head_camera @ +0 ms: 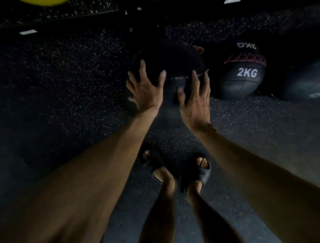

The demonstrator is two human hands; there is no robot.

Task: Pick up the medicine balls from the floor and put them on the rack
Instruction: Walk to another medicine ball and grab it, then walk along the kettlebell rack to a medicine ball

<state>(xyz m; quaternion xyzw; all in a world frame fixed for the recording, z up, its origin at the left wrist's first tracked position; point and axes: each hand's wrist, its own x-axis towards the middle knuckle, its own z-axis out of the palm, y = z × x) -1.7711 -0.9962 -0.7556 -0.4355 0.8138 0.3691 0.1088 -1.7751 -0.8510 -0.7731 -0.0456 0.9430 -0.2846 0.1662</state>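
Note:
A black medicine ball [173,59] sits on the speckled floor straight ahead of me. My left hand [145,88] lies with spread, straight fingers against its left side. My right hand [195,100] reaches to its front right side, fingers spread and nearly straight over the surface; the dim light hides how firmly it touches. To the right is a second black ball marked 2KG [242,74] with red stitching. A third dark ball [301,83] is at the far right, partly cut off. No rack can be made out in the darkness.
The floor is dark rubber [69,86] with pale flecks. My feet in black slides [199,173] stand just behind the ball. A yellow object [43,1] shows at the top left edge. Dark bars [69,15] run along the far floor.

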